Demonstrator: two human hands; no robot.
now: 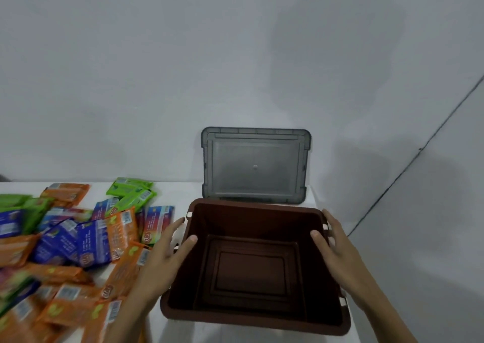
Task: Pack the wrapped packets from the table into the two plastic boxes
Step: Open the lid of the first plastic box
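An empty brown plastic box point(262, 213) stands open on the white table point(175, 193), right of centre. My left hand point(167, 253) grips its left wall, thumb over the rim. My right hand point(332, 243) grips its right wall the same way. A heap of wrapped packets point(78, 243) in orange, blue and green covers the table to the left of the box, some touching my left forearm. A second box does not show.
A grey translucent lid point(255, 167) leans upright against the wall just behind the brown box. The table's right edge runs close beside the box. A grey wall rises behind the table.
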